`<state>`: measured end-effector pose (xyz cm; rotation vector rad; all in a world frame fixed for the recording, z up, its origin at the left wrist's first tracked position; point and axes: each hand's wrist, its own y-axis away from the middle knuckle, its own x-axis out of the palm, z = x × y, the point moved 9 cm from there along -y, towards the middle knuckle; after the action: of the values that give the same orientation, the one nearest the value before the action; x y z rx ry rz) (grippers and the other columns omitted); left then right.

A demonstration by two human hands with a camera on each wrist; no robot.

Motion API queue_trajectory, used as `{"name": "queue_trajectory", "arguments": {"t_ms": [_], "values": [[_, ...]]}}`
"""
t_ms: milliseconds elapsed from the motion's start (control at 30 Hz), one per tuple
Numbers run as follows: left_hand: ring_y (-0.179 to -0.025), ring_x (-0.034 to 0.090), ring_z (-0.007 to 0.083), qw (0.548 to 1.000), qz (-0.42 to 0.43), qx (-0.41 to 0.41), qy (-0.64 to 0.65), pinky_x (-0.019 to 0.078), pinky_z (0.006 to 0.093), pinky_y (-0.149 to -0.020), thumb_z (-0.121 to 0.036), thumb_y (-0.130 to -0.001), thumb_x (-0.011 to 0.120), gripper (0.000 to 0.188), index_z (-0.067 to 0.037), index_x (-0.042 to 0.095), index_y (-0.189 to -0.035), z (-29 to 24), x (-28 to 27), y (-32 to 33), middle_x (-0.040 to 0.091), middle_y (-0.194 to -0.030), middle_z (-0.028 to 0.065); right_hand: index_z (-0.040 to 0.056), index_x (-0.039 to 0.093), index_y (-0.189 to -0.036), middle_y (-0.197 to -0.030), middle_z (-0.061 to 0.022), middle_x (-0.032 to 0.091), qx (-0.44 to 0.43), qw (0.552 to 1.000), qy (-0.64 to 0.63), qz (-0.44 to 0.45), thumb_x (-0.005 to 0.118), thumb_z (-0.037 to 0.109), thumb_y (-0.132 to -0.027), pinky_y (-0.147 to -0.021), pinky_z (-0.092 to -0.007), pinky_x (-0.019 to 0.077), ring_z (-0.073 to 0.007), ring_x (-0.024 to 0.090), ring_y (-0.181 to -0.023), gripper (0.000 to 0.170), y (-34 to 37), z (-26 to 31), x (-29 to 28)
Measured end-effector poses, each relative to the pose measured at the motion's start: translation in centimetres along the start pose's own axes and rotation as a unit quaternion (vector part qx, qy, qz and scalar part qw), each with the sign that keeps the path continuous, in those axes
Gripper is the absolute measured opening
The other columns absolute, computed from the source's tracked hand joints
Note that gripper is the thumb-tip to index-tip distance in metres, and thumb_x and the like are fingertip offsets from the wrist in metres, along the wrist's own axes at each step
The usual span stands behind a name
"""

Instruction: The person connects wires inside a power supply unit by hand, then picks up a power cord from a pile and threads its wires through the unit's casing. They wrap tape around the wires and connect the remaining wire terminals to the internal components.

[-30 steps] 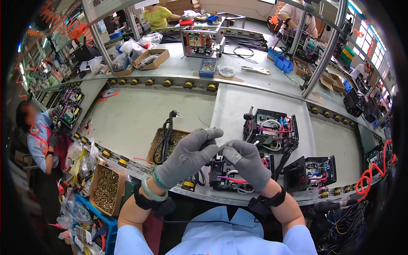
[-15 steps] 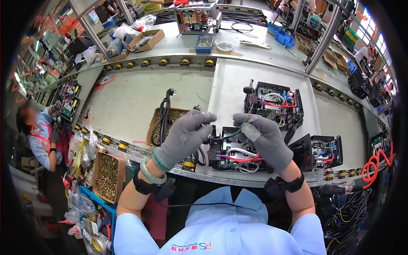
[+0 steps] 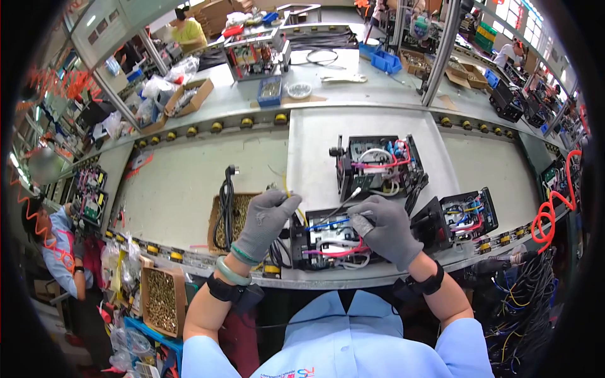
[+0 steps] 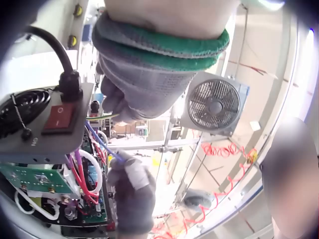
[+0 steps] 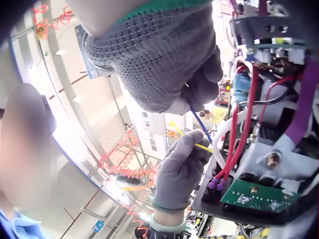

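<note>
Over the near black chassis [image 3: 328, 249], both hands wear grey gloves. The left hand [image 3: 261, 222] pinches a yellow-green wire [image 3: 302, 215] near the chassis's left end; in the right wrist view that hand [image 5: 179, 174] holds the yellow wire [image 5: 204, 148] between thumb and fingertips. The right hand [image 3: 387, 232] grips a blue wire [image 3: 337, 222] over the chassis's right part; the left wrist view shows this hand [image 4: 133, 194] with the blue wire [image 4: 102, 144] running up to the unit. A red rocker switch [image 4: 60, 118] and black plug are on the unit's panel.
A second open chassis [image 3: 378, 165] stands behind, and a third [image 3: 469, 214] to the right. A screw box [image 3: 214, 217] with a coiled black cable lies left of the left hand. Another screw box [image 3: 179, 302] is at the lower left. Yellow rollers line the bench edge.
The hands were close together, then moved apart. The yellow-green and blue wires, together at the right hand before, are now separate, one in each hand. The head view has shifted.
</note>
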<state>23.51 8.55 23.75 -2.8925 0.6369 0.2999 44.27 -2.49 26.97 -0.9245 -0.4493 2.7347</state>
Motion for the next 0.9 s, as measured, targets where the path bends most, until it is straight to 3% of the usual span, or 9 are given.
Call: {"name": "queue_trajectory", "arguments": {"t_ms": [33, 167, 233, 367, 567, 600, 667, 767, 900], "values": [[-0.069, 0.055, 0.0036, 0.994, -0.014, -0.108, 0.025, 0.0423, 0.023, -0.062, -0.013, -0.091, 0.07, 0.014, -0.001, 0.071, -0.082, 3.0, -0.6, 0.0, 0.062, -0.075, -0.0015, 0.0111, 0.074, -0.093, -0.086, -0.0094, 0.068, 0.01, 1.0, 0.003, -0.02, 0.071, 0.014, -0.085, -0.069, -0.0377, 0.0532, -0.0279, 0.068, -0.079, 0.009, -0.2, 0.5, -0.5], [-0.066, 0.048, 0.0017, 0.985, 0.013, -0.162, 0.052, 0.0376, 0.0192, -0.059, -0.022, -0.093, 0.067, 0.022, -0.001, 0.07, -0.089, 5.3, 0.9, -0.1, 0.059, -0.077, -0.0039, 0.0125, 0.075, -0.094, -0.09, -0.0083, 0.069, -0.052, 0.985, 0.162, -0.02, 0.068, 0.025, -0.089, -0.08, -0.0424, 0.0478, -0.0286, 0.065, -0.087, 0.015, -1.1, 1.8, -0.3], [-0.067, 0.053, 0.0103, 0.992, 0.006, -0.125, -0.012, 0.0445, 0.0268, -0.062, -0.029, -0.09, 0.066, 0.031, 0.001, 0.071, -0.093, 5.0, 1.0, -0.7, 0.06, -0.073, 0.0021, 0.0131, 0.075, -0.098, -0.093, -0.0078, 0.071, -0.077, 0.965, 0.25, -0.02, 0.067, 0.029, -0.09, -0.083, -0.0438, 0.0461, -0.0299, 0.065, -0.09, 0.02, -1.4, 2.0, -0.5], [-0.086, 0.065, 0.0228, 0.992, -0.02, -0.069, -0.108, 0.0518, 0.0346, -0.08, -0.027, -0.089, 0.064, 0.031, -0.001, 0.072, -0.104, 4.3, 1.3, -0.5, 0.069, -0.094, 0.0128, 0.0163, 0.074, -0.101, -0.095, -0.0083, 0.071, 0.041, 0.931, 0.339, 0.131, 0.053, 0.046, -0.096, -0.09, -0.0441, 0.0414, -0.0297, 0.065, -0.095, 0.037, -1.9, -3.1, 0.9], [-0.099, 0.065, 0.0329, 0.976, -0.057, 0.034, -0.207, 0.0503, 0.0427, -0.092, -0.022, -0.084, 0.064, 0.033, -0.005, 0.071, -0.112, -0.4, 1.8, 0.6, 0.07, -0.108, 0.017, 0.0143, 0.071, -0.119, -0.11, -0.0106, 0.073, 0.127, 0.968, 0.035, 0.214, 0.061, 0.044, -0.095, -0.095, -0.0407, 0.0493, -0.0283, 0.068, -0.104, 0.04, -4.9, -3.9, 3.5], [-0.099, 0.065, 0.0334, 0.965, -0.075, 0.086, -0.238, 0.0503, 0.0432, -0.091, -0.022, -0.083, 0.065, 0.033, -0.005, 0.071, -0.111, -1.6, 1.8, 1.1, 0.07, -0.107, 0.0168, 0.0031, 0.069, -0.121, -0.107, -0.0073, 0.072, 0.159, 0.96, -0.072, 0.217, 0.072, 0.023, -0.093, -0.09, -0.0297, 0.0505, -0.0131, 0.065, -0.1, 0.035, -5.3, -3.5, 3.8], [-0.089, 0.065, 0.0286, 0.923, -0.111, 0.216, -0.298, 0.053, 0.0351, -0.079, -0.009, -0.082, 0.066, 0.029, -0.002, 0.069, -0.109, -4.6, 2.0, 2.5, 0.067, -0.102, 0.0164, 0.0017, 0.069, -0.12, -0.105, -0.0062, 0.072, 0.156, 0.954, -0.124, 0.224, 0.071, 0.023, -0.094, -0.09, -0.0292, 0.0504, -0.0128, 0.064, -0.099, 0.034, -6.0, -2.4, 4.6], [-0.097, 0.065, 0.0341, 0.947, -0.096, 0.157, -0.263, 0.0508, 0.0435, -0.088, -0.014, -0.08, 0.069, 0.028, -0.007, 0.072, -0.107, -5.2, 1.9, 2.9, 0.069, -0.104, 0.0153, 0.0006, 0.069, -0.118, -0.102, -0.0042, 0.07, 0.163, 0.936, -0.222, 0.219, 0.069, 0.02, -0.095, -0.086, -0.0272, 0.0502, -0.0107, 0.062, -0.093, 0.03, -6.2, -1.2, 6.1], [-0.094, 0.066, 0.0339, 0.961, -0.097, 0.18, -0.185, 0.0535, 0.0403, -0.081, -0.005, -0.081, 0.067, 0.027, -0.006, 0.072, -0.107, -6.1, 0.5, 3.3, 0.069, -0.102, 0.0161, 0.0017, 0.07, -0.113, -0.098, -0.0014, 0.068, 0.15, 0.922, -0.296, 0.2, 0.065, 0.015, -0.098, -0.07, -0.0222, 0.0496, -0.0044, 0.057, -0.077, 0.021, -6.1, 1.8, 7.0]]}}
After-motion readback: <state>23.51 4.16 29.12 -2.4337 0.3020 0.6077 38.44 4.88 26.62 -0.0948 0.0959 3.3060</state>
